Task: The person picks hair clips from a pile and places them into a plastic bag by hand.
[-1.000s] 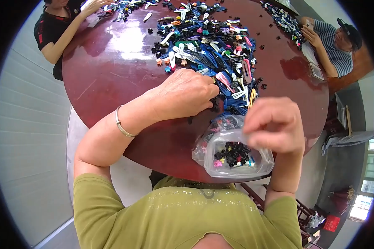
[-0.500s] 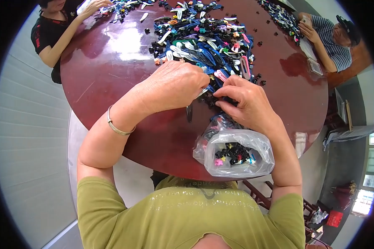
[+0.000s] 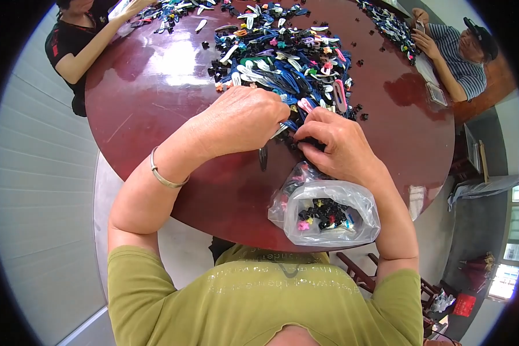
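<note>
My left hand [image 3: 245,118] is closed at the near edge of a pile of hair clips [image 3: 282,75], its fingertips mostly hidden behind the knuckles. A white snap clip [image 3: 279,130] shows beside those fingers. Facing it, my right hand [image 3: 343,141] has thumb and index finger bent close together at small black claw clips [image 3: 293,142]; what lies between them cannot be made out. A single dark snap clip [image 3: 263,158] lies below my left hand. Under my right wrist stands an open clear plastic bag [image 3: 294,230] with black, pink and yellow small clips inside.
The round red-brown table [image 3: 138,115] carries further clip heaps, one at the far left [image 3: 170,17] and one at the far right [image 3: 389,29]. A person [image 3: 81,52] sits beside each. A flat clear case [image 3: 436,93] lies near the right edge.
My right hand has shifted slightly left, and its thumb and index finger have drawn closer together. My left hand stays almost in place. The person at right has moved their hands.
</note>
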A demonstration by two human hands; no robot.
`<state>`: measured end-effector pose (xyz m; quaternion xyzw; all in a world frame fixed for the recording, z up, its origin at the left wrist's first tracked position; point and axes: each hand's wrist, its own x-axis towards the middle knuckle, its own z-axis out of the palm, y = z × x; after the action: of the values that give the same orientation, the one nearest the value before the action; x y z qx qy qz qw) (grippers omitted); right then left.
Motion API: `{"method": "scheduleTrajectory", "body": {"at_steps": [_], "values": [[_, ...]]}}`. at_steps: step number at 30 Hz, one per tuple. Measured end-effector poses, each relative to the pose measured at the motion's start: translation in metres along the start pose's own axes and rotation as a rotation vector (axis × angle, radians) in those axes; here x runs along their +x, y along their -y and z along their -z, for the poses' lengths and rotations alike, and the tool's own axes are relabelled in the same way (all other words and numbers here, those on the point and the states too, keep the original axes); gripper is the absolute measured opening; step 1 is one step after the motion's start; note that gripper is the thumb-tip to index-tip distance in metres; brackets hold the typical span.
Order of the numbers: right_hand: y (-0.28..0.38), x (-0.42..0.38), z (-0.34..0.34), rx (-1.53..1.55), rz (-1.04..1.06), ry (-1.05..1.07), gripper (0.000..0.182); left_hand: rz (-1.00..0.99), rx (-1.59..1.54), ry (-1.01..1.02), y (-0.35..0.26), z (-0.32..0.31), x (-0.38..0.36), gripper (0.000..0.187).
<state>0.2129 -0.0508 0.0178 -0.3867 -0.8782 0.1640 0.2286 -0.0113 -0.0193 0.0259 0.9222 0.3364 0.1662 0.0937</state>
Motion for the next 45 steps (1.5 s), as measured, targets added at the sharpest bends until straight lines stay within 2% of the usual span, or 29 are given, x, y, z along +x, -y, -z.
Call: {"method": "scheduleTrajectory", "body": {"at_steps": [4, 8, 10, 13, 16, 19, 20, 22, 25, 28, 31, 36, 38, 40, 42, 44, 45], "values": [[-0.004, 0.001, -0.001, 0.106, 0.056, -0.13, 0.011, -0.016, -0.007, -0.021, 0.001, -0.001, 0.0, 0.009], [0.005, -0.003, 0.023, 0.489, -0.078, -0.16, 0.014, 0.008, 0.027, -0.019, -0.001, 0.004, 0.0, 0.009], [0.009, -0.012, 0.039, 0.733, -0.077, -0.156, 0.016, 0.051, 0.072, 0.005, -0.003, 0.01, -0.001, 0.009], [0.017, -0.024, 0.064, 0.959, 0.084, -0.017, 0.021, 0.122, 0.119, 0.062, -0.005, 0.019, -0.003, 0.011], [0.027, -0.023, 0.07, 0.74, 0.024, 0.105, 0.019, 0.142, 0.099, 0.12, -0.003, 0.022, -0.002, 0.014], [0.017, -0.013, 0.038, 0.481, -0.056, -0.155, 0.012, 0.135, 0.072, 0.104, -0.005, 0.016, -0.001, 0.015], [0.014, -0.009, 0.03, 0.434, -0.102, -0.134, 0.013, 0.123, 0.085, 0.086, -0.006, 0.013, -0.001, 0.016], [0.002, -0.004, 0.011, 0.26, 0.046, -0.074, 0.012, 0.11, 0.102, 0.051, -0.007, 0.006, -0.001, 0.016], [0.01, -0.003, 0.008, -0.019, 0.024, 0.031, 0.016, 0.107, 0.105, 0.022, -0.009, -0.002, 0.0, 0.017], [0.008, -0.001, 0.004, -0.126, 0.004, 0.051, 0.019, 0.094, 0.089, 0.015, -0.01, -0.002, 0.002, 0.017], [0.007, -0.001, 0.003, -0.102, -0.013, 0.028, 0.017, 0.084, 0.06, -0.041, -0.008, 0.003, 0.002, 0.016], [0.008, -0.004, 0.024, 0.408, -0.146, -0.077, 0.014, 0.131, 0.113, -0.176, 0.007, 0.013, 0.0, 0.015], [0.009, -0.012, 0.038, 0.656, -0.204, -0.098, 0.017, 0.177, 0.123, -0.138, 0.011, 0.016, 0.0, 0.015], [0.02, -0.018, 0.055, 0.892, -0.072, -0.102, 0.02, 0.199, 0.116, -0.08, 0.016, 0.015, 0.001, 0.015], [0.019, -0.024, 0.068, 0.93, 0.102, 0.05, 0.02, 0.181, 0.087, -0.045, 0.017, 0.01, 0.0, 0.015], [0.027, -0.026, 0.074, 0.917, 0.051, 0.153, 0.02, 0.162, 0.065, -0.024, 0.016, 0.009, 0.002, 0.015], [0.025, -0.025, 0.073, 0.838, 0.041, 0.133, 0.02, 0.154, 0.057, -0.02, 0.013, 0.008, 0.002, 0.014]]}}
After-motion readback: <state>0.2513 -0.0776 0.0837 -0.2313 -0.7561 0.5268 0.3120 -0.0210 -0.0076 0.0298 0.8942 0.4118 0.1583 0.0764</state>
